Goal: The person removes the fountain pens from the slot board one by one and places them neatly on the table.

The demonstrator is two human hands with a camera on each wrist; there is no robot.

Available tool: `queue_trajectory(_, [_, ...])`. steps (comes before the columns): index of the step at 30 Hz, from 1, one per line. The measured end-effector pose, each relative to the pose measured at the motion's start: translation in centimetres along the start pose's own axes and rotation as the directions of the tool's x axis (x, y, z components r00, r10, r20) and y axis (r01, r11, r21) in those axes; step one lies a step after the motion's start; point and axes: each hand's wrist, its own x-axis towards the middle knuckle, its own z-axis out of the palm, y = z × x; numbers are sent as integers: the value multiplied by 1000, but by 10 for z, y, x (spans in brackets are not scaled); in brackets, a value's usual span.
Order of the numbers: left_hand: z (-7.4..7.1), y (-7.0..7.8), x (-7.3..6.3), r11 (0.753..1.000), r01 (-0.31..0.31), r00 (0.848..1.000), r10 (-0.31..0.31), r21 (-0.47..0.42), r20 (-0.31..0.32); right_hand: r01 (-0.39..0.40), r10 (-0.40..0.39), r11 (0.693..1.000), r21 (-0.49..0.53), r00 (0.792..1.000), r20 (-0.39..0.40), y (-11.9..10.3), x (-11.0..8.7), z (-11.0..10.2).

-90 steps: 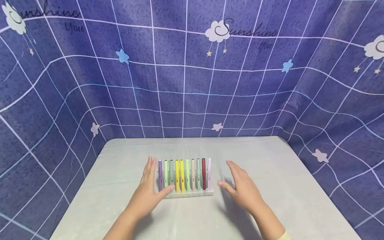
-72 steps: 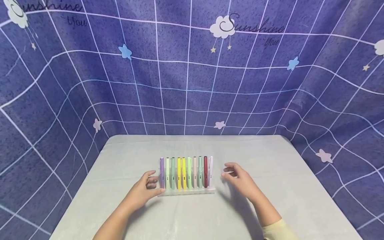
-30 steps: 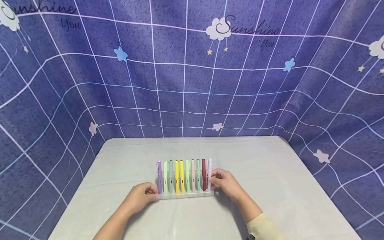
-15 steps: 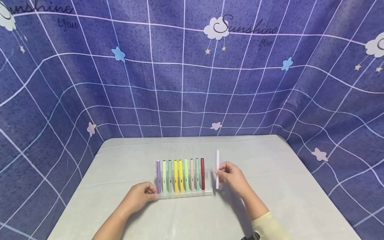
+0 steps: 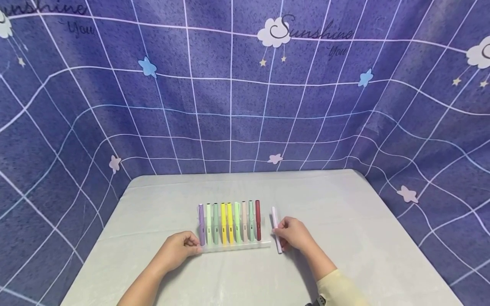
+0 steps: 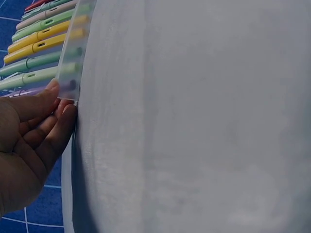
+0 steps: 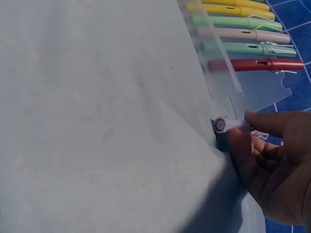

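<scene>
A clear plastic pen stand [image 5: 241, 246] holds a row of several capped fountain pens, from a purple pen [image 5: 201, 225] at the left to a dark red pen [image 5: 258, 221] at the right. My left hand [image 5: 179, 248] pinches the stand's front left corner, seen also in the left wrist view. Just right of the stand, my right hand [image 5: 294, 233] pinches a pale lilac pen [image 5: 274, 216] between thumb and fingers. That pen leans, its lower end near the table. In the right wrist view the lilac pen's round end [image 7: 221, 124] faces the camera.
The stand is on a table with a pale grey cover [image 5: 229, 280]. Behind and beside the table hangs a blue gridded curtain [image 5: 245, 127] with stars and clouds. In the right wrist view, the stand's unfilled end slot [image 7: 257, 90] shows beside the red pen.
My right hand reached the lilac pen, took it out of the stand's right end and moved it right, then lowered and tilted it. My left hand came to grip the stand's corner.
</scene>
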Motion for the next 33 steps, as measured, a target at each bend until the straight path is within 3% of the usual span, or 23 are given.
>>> queue_trajectory(10, [-1, -4, 0, 1000, 5, 1000, -5, 9, -8, -26, 16, 979, -202, 999, -48, -4, 0, 13])
queue_trajectory(18, [-1, -4, 1, 1000, 10, 1000, -10, 9, -8, -15, -10, 957, -290, 996, -85, -3, -1, 16])
queue_trajectory(30, [-2, -1, 1, 1000, -10, 1000, 10, -3, 0, -45, 38, 966, -253, 999, -32, -10, -2, 5])
queue_trajectory(33, [-2, -2, 0, 1000, -14, 1000, 14, -4, 1, -25, 13, 966, -257, 999, -47, -15, -1, -1])
